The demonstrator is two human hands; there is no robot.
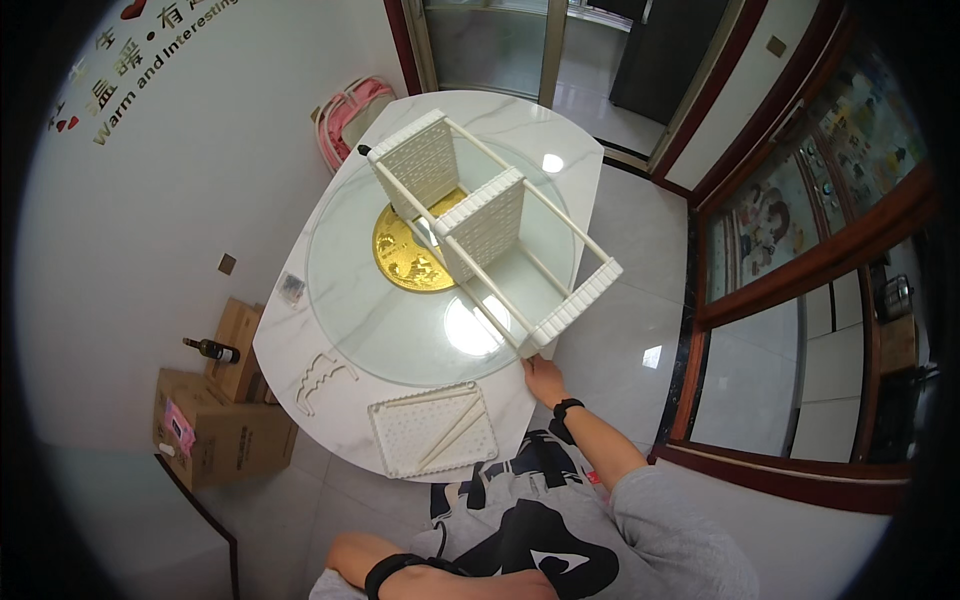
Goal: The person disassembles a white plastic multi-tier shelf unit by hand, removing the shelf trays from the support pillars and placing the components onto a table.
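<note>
A white plastic shelf rack point(487, 225) lies tilted on its side across the round glass turntable point(345, 290). Thin poles join its perforated tiers. At the rack's near corner, by the table edge, my right hand point(543, 382) is closed on it; the fingertips are partly hidden. A bent left arm crosses the lower edge, but its hand does not show. Close to me on the table, a loose white shelf panel point(400, 445) holds several thin poles point(452, 432). Left of that panel lie wavy white plastic strips point(320, 378).
A round gold centrepiece point(405, 262) sits beneath the rack. A small packet point(291, 290) lies by the table's left edge. Beyond that side stand a cardboard box point(240, 440) and a wooden box with a dark bottle point(212, 350). A pink folded item point(350, 115) leans behind the table.
</note>
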